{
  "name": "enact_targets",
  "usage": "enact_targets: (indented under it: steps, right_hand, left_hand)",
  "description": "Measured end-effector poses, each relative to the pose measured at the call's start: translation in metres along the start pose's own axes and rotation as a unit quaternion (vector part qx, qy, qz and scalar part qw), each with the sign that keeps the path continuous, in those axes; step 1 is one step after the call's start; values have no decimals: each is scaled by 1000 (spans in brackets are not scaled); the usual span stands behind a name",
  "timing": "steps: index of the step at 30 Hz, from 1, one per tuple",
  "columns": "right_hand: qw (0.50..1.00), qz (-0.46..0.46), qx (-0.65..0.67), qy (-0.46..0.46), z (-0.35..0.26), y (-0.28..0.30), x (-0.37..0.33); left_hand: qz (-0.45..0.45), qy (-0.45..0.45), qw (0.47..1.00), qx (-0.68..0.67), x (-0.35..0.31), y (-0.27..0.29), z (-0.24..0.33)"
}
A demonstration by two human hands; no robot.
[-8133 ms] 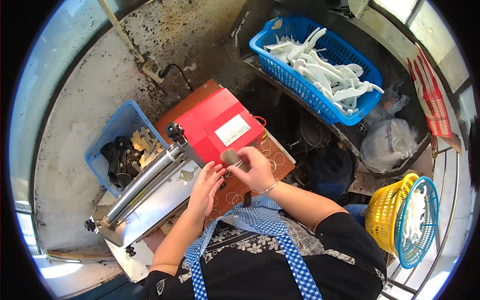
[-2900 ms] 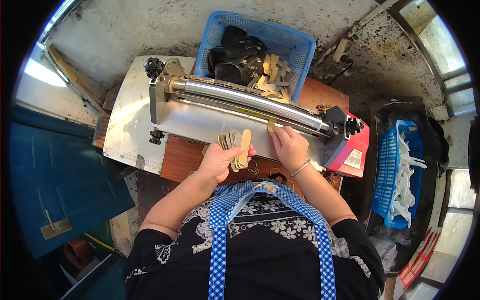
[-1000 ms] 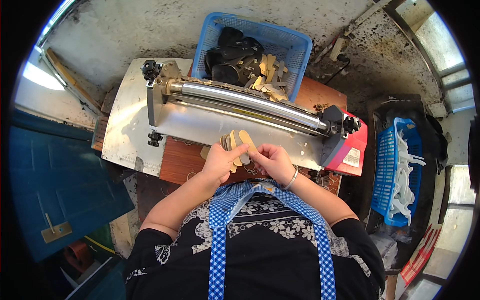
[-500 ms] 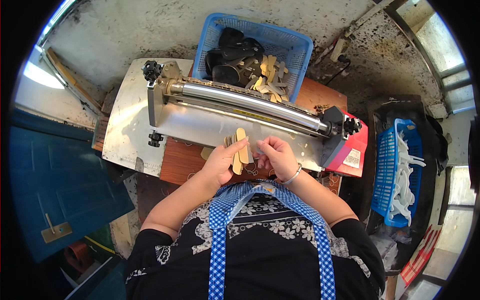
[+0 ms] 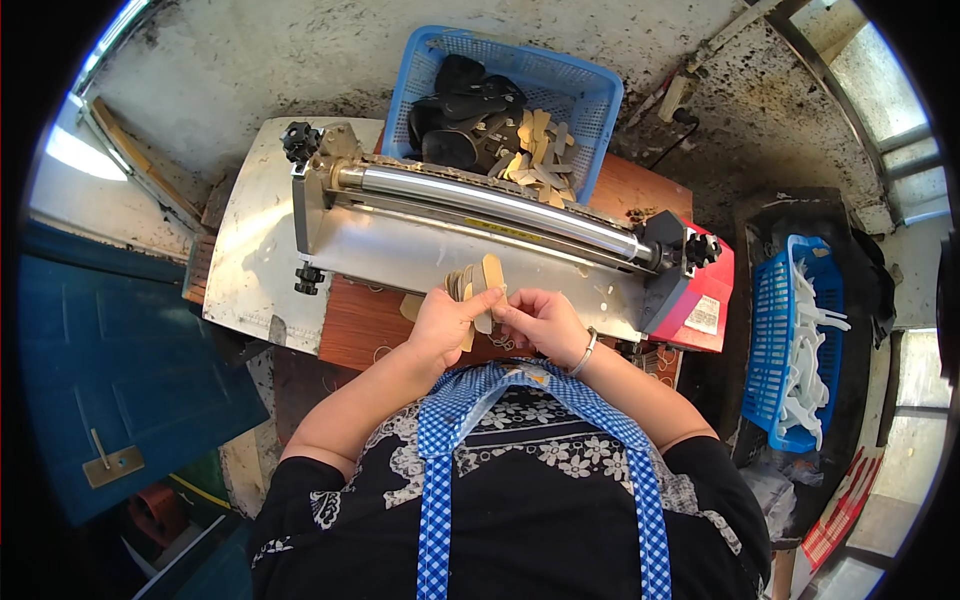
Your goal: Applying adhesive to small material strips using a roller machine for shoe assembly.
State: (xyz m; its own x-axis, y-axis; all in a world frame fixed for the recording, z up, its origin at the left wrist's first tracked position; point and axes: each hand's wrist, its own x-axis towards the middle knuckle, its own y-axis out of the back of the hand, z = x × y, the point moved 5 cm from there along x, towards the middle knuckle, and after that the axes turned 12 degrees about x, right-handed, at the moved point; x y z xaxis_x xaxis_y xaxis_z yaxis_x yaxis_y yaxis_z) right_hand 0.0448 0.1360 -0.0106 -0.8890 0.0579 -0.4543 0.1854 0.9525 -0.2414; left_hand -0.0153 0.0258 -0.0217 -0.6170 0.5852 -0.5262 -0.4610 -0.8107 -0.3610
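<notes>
Within the left grip [image 5: 438, 326], round-ended tan strips [image 5: 491, 270] are held fanned; just beside, the right grip [image 5: 549, 322], pinched narrow, seemingly separates one, needing a light pull.

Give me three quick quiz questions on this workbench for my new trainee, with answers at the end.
1. Which hand holds the fanned stack of flat tan round-ended strips?
2. True or false: the light blue plastic basket behind the shiny metal roller holds only tan pieces.
3. Where is the blue slatted basket of curved white pieces? A, left of the roller; B, right of it; C, under it.

Key: 1, left hand. 2, false: black pieces lie there too. 3, B.
</notes>
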Motion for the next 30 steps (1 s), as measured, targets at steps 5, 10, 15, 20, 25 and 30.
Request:
enact_targets:
  steps: [5, 10, 15, 20, 25, 30]
  right_hand:
    - [968, 87, 212, -100, 9, 29, 10]
    - [979, 114, 164, -33, 0, 18, 8]
    - [995, -37, 88, -26, -5, -9, 1]
    - [996, -69, 0, -48, -4, -19, -3]
    - [983, 68, 169, 16, -5, 14, 2]
    - [977, 186, 97, 20, 3, 47, 4]
  left_hand:
    - [32, -37, 999, -21, 7, 8, -1]
    - [59, -49, 997, 27, 8, 6, -1]
    - [30, -4, 999, -21, 5, 4, -2]
    - [18, 6, 1000, -13, 1, -1, -1]
    - [-34, 72, 981, -179, 4, 5, -4]
    - [-67, 14, 991, -117, -4, 5, 11]
